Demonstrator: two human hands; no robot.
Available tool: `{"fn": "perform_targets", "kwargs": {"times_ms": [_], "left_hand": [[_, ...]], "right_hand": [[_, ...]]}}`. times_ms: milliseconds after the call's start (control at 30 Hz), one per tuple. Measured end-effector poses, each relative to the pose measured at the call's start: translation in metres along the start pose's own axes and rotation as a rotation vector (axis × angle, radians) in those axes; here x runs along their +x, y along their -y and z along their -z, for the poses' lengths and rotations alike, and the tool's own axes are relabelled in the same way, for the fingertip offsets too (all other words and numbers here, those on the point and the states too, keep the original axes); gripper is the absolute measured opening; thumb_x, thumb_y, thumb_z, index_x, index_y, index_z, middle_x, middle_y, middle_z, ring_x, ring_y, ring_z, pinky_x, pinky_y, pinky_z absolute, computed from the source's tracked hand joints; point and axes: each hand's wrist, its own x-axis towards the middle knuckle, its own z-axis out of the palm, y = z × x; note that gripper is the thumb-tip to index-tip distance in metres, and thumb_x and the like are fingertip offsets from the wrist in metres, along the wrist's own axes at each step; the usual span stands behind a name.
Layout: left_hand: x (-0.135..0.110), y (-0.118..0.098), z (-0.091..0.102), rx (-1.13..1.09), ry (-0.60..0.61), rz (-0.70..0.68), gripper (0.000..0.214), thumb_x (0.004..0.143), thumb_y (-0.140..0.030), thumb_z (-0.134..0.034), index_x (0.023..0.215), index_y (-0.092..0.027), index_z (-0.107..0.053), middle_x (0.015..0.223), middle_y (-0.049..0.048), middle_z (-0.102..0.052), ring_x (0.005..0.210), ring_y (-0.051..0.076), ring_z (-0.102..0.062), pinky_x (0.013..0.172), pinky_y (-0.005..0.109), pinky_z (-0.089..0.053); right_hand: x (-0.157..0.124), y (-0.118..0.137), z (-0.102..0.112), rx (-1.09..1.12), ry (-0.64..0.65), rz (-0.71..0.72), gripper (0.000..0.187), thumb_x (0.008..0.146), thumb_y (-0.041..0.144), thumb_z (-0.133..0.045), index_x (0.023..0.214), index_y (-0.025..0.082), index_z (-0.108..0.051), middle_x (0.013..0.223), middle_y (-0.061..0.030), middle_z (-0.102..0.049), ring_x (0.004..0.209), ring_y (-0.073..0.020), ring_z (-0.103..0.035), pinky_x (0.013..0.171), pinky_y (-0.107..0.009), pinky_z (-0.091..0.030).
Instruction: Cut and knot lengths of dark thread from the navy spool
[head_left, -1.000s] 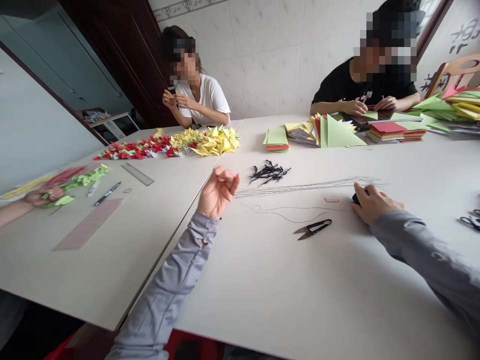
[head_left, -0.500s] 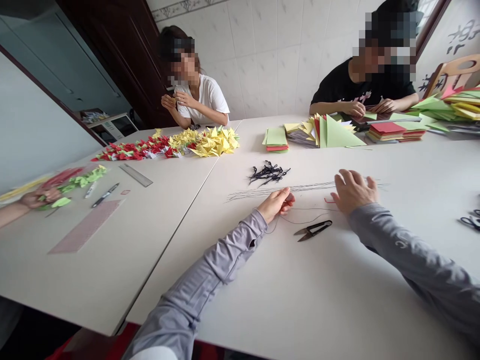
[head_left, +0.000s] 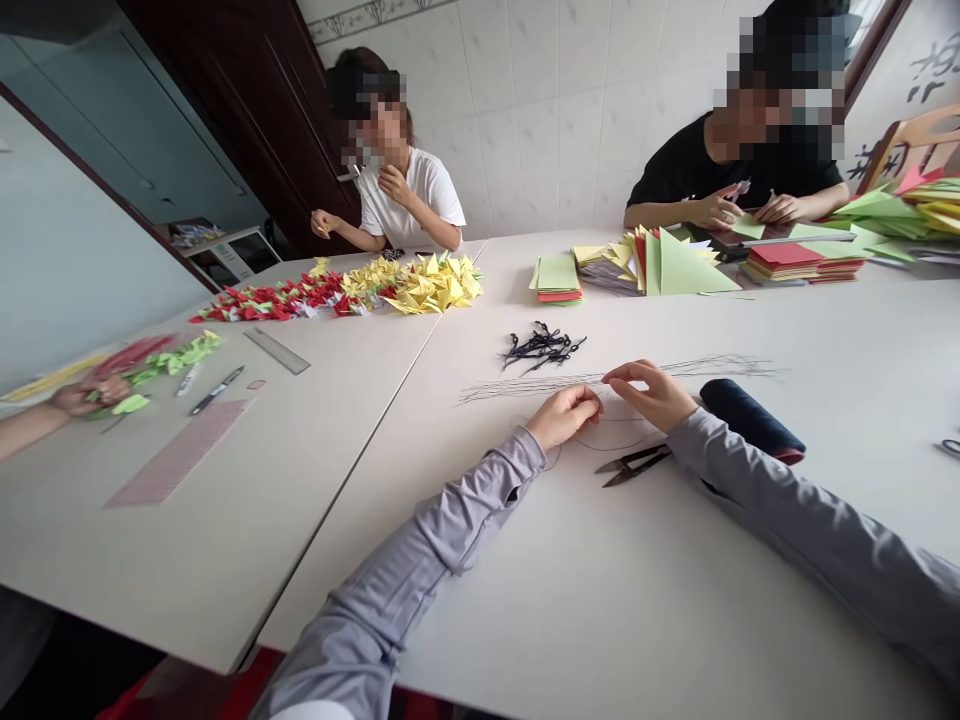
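Note:
My left hand [head_left: 568, 413] is closed, with thumb and fingers pinched on a thin dark thread [head_left: 611, 448] that loops out over the table. Close to its right, my right hand [head_left: 651, 393] has thumb and forefinger brought together; what lies between the tips is too small to make out. Behind both hands stretches a bundle of thin dark threads [head_left: 720, 368]. Thread snips [head_left: 630, 466] lie below my right hand, partly covered by my sleeve. By my right wrist a dark blue thread spool [head_left: 754, 418] rests on its side.
Black knotted cords [head_left: 541, 348] lie beyond my left hand. Folded paper pieces [head_left: 431, 285] and paper stacks [head_left: 555, 278] line the far side, where two people sit. At left are a ruler [head_left: 277, 350], a pen [head_left: 217, 390] and another person's hand [head_left: 94, 393].
My right hand has moved left, close to my left hand, and its spread fingers have come together. The spool now shows by my right wrist. My left hand keeps its pinch.

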Motion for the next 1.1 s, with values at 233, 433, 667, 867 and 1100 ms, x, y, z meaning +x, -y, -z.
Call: {"fn": "perform_targets", "kwargs": {"times_ms": [233, 433, 667, 867, 1100], "left_hand": [[0.001, 0.003, -0.002, 0.225, -0.028, -0.127, 0.015, 0.08, -0.027, -0.044, 0.075, -0.016, -0.053, 0.068, -0.0007, -0.055, 0.066, 0.011, -0.05, 0.068, 0.024, -0.039], [0.0, 0.001, -0.004, 0.276, -0.041, -0.126, 0.014, 0.081, -0.025, -0.043, 0.076, -0.016, -0.052, 0.071, -0.0002, -0.057, 0.07, 0.012, -0.053, 0.071, 0.025, -0.04], [-0.002, 0.002, -0.003, 0.194, -0.041, -0.146, 0.016, 0.082, -0.028, -0.046, 0.073, -0.016, -0.052, 0.068, -0.0007, -0.056, 0.066, 0.01, -0.049, 0.066, 0.022, -0.04], [-0.003, -0.002, -0.003, -0.181, -0.076, -0.022, 0.02, 0.082, -0.034, -0.046, 0.075, -0.016, -0.051, 0.074, 0.0004, -0.057, 0.047, 0.004, -0.04, 0.046, 0.018, -0.031], [-0.003, -0.013, -0.004, -0.476, -0.024, -0.07, 0.037, 0.082, -0.049, -0.051, 0.087, -0.014, -0.059, 0.09, 0.0082, -0.066, 0.089, 0.017, -0.064, 0.09, 0.033, -0.044]], "right_hand": [[-0.001, 0.008, -0.002, 0.042, 0.01, 0.029, 0.025, 0.073, 0.043, -0.06, 0.079, 0.019, -0.066, 0.093, -0.0097, -0.056, 0.09, -0.0222, -0.056, 0.072, -0.038, -0.054], [-0.004, 0.01, -0.012, -0.005, -0.009, 0.085, 0.019, 0.071, 0.038, -0.06, 0.074, 0.019, -0.065, 0.088, -0.0088, -0.057, 0.085, -0.0207, -0.056, 0.068, -0.036, -0.054], [-0.001, 0.012, -0.006, 0.102, -0.053, -0.023, 0.022, 0.068, 0.041, -0.063, 0.067, 0.019, -0.062, 0.088, -0.008, -0.06, 0.082, -0.0199, -0.057, 0.068, -0.035, -0.052], [-0.001, 0.023, 0.003, 0.352, -0.03, -0.116, 0.037, 0.061, 0.053, -0.071, 0.069, 0.018, -0.063, 0.085, -0.0061, -0.06, 0.082, -0.0176, -0.055, 0.073, -0.032, -0.049], [-0.004, 0.035, 0.003, 0.737, 0.058, -0.266, 0.04, 0.054, 0.053, -0.077, 0.066, 0.018, -0.062, 0.068, 0.0003, -0.06, 0.067, -0.0109, -0.054, 0.07, -0.028, -0.046]]}}
